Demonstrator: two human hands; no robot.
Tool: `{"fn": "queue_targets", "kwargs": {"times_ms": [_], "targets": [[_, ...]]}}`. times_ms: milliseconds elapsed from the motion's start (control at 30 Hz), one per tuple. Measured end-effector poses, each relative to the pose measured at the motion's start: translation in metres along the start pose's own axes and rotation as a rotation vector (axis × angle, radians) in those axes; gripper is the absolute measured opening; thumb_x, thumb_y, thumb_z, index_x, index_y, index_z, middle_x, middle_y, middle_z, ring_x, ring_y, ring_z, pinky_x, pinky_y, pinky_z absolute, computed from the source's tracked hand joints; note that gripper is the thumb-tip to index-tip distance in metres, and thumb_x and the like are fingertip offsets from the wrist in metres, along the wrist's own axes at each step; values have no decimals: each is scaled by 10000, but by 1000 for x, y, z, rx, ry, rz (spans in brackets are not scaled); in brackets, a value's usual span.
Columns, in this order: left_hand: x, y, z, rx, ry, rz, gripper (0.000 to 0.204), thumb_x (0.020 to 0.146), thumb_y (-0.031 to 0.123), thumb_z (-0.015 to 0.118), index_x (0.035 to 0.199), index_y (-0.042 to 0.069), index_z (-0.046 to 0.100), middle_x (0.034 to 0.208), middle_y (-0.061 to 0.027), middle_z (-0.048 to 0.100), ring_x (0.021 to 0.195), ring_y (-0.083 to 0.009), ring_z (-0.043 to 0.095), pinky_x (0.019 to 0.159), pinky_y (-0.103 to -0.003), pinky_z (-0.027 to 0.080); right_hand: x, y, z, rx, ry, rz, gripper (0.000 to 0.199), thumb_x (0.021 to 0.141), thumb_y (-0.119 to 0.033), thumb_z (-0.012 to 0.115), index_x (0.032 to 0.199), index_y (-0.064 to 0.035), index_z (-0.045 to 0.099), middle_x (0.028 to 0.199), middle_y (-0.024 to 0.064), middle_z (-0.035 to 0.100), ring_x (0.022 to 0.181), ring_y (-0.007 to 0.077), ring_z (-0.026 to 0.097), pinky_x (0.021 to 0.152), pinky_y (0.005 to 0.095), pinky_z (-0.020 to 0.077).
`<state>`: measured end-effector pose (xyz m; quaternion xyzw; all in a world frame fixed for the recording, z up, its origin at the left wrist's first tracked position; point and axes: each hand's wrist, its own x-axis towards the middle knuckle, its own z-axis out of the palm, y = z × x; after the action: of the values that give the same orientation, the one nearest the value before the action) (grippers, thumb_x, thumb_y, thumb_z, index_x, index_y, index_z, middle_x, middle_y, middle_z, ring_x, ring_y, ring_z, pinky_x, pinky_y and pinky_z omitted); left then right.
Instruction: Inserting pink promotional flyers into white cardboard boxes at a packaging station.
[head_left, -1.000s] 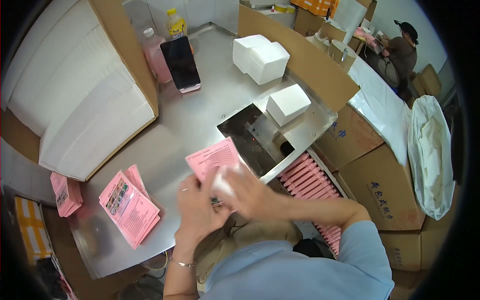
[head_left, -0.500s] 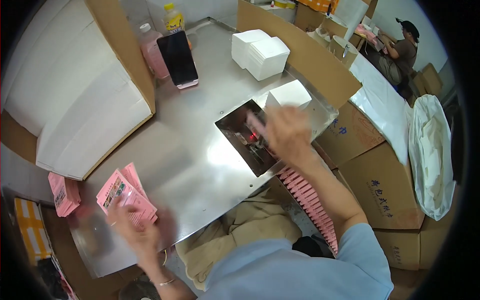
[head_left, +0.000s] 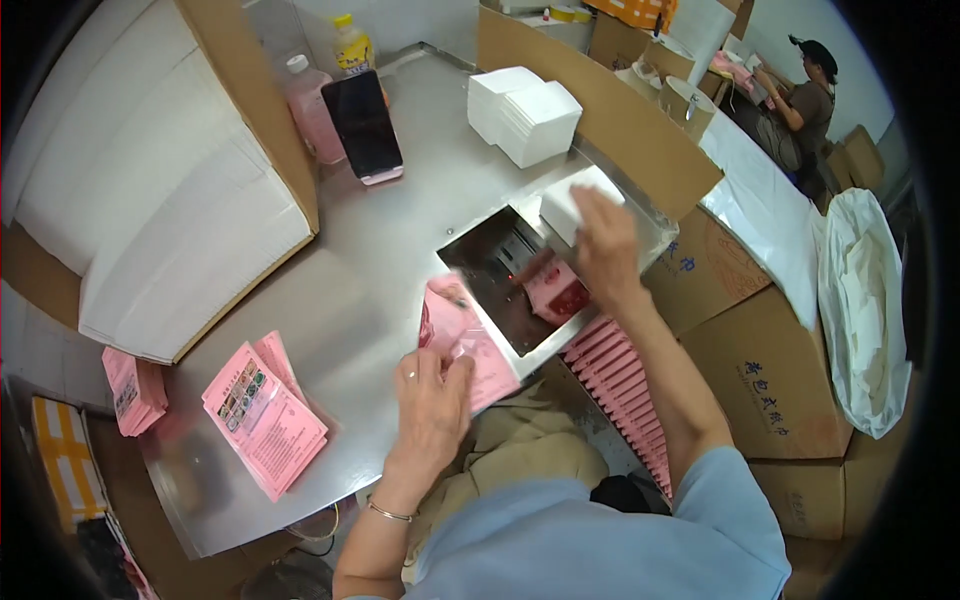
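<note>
My left hand (head_left: 435, 405) pinches a thin pink printed bag (head_left: 490, 365) at the near left edge of the rectangular opening (head_left: 490, 270) in the metal table. Inside that opening, another pink printed piece (head_left: 557, 292) lies at the right, by a small red light. My right hand (head_left: 608, 245), slightly blurred, is over the right side of the opening, fingers stretched out against a stack of folded white tissues (head_left: 562, 208). Left of my left hand lies a pile of pink printed bags (head_left: 265, 425).
More pink bags (head_left: 133, 392) sit at the left edge. White tissue stacks (head_left: 525, 115), a phone (head_left: 362, 125) and two bottles (head_left: 315, 105) stand farther back. Cardboard panels (head_left: 600, 105) border the table. A box of pink packs (head_left: 625, 400) is below right. Another person (head_left: 805, 105) sits far right.
My left hand has moved right from the pile to the opening with a pink bag. My right hand has risen from the opening to the tissues; a pink piece now shows inside the opening.
</note>
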<state>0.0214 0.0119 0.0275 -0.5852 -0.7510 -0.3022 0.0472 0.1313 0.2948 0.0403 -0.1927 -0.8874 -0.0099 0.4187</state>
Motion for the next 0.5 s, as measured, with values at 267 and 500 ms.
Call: {"fn": "queue_targets", "kwargs": {"times_ms": [267, 500], "targets": [[-13, -20, -25, 250, -112, -209, 777, 761, 288, 687, 1459, 33, 459, 1535, -211, 383, 1358, -421, 395, 1003, -525, 312, -68, -135, -17, 590, -391, -497, 440, 838, -166, 641, 1265, -63, 636, 1304, 185, 576, 1240, 386, 561, 1097, 602, 380], [4, -19, -8, 385, 50, -304, 1022, 741, 341, 718, 1549, -21, 208, 1602, -246, 232, 1474, -458, 212, 1124, -649, 167, -7, -178, 47, 119, -464, -322, 466, 811, -145, 626, 1255, -4, 610, 1295, 198, 591, 1226, 347, 584, 1102, 576, 357]]}}
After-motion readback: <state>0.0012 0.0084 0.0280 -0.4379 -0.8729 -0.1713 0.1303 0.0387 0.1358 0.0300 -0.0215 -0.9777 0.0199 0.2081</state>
